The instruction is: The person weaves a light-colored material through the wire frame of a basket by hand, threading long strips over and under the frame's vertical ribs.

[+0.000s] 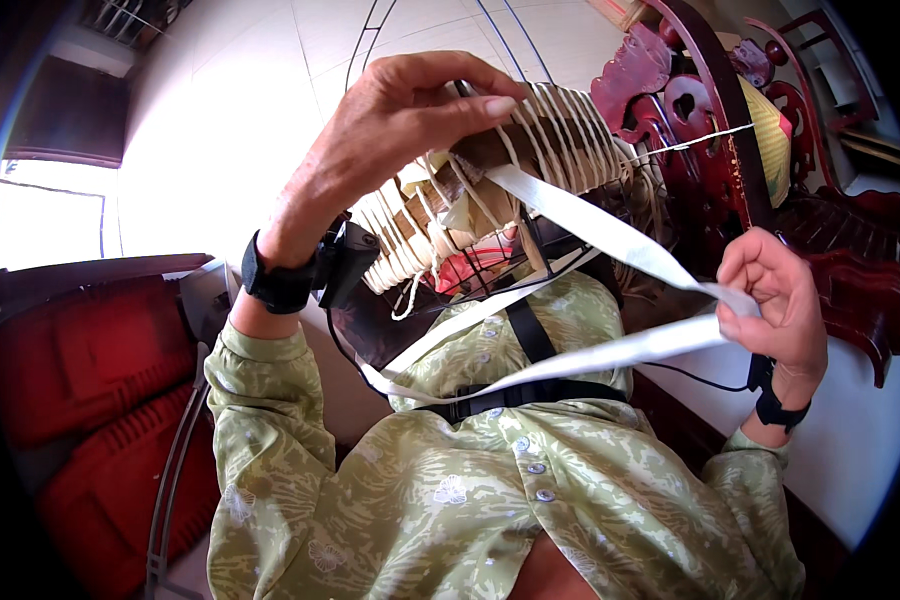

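Note:
A wire frame wound with rows of cream cord stands in front of my body, with brown strips between the cords. My left hand rests over its top, thumb and fingers closed together at the cords; what they grip is hidden. Out to the right, my right hand pinches a flat white strip. One run of the strip stretches from the cords to that hand. Another run comes back across my waist and loops up toward the frame's underside.
Right of the frame stands a carved dark-red wooden chair, with a thin cord tied to it. Red moulded panels lie at the left. Something pinkish-red shows beneath the frame. Pale tiled floor lies beyond.

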`<state>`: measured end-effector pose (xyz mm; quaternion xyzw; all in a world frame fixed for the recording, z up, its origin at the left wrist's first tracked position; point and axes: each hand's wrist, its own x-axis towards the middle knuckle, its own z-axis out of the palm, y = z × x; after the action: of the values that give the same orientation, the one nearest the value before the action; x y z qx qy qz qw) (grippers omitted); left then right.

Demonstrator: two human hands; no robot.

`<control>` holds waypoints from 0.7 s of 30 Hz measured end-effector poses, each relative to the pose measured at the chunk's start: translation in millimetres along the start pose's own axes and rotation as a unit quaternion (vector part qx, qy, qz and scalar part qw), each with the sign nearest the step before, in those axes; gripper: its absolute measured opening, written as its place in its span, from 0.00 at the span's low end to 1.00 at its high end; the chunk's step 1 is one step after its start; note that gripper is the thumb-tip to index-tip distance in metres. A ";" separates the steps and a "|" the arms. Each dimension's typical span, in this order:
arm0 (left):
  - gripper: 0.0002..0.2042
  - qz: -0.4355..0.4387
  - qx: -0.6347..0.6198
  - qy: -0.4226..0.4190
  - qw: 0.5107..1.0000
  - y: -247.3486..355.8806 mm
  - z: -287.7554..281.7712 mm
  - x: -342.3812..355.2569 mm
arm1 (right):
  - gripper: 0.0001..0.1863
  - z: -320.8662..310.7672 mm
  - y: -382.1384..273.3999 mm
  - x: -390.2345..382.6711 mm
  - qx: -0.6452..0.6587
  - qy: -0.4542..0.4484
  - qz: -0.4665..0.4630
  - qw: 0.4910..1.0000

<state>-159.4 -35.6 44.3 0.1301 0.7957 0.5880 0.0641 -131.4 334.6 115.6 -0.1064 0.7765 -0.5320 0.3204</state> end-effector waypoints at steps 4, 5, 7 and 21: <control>0.20 -0.025 -0.003 0.021 0.999 -3.1 -9.9 -3.6 | 0.17 -8.9 24.5 12.3 -0.246 0.273 -0.068 0.927; 0.17 -0.003 -0.038 0.045 0.998 1.6 -9.9 -1.6 | 0.15 -34.9 31.8 13.8 -0.292 0.325 -0.078 0.896; 0.19 -0.010 -0.011 0.015 1.000 3.9 -12.4 -0.4 | 0.10 -84.2 44.5 15.0 -0.354 0.494 -0.059 0.792; 0.18 -0.008 -0.071 -0.014 0.997 15.5 -2.5 -30.4 | 0.44 -113.3 27.8 30.1 -0.363 0.139 0.058 0.920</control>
<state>-128.9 -42.2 58.3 0.1274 0.7523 0.6402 0.0892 -219.0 416.7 105.1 -0.0951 0.9577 -0.2039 0.1792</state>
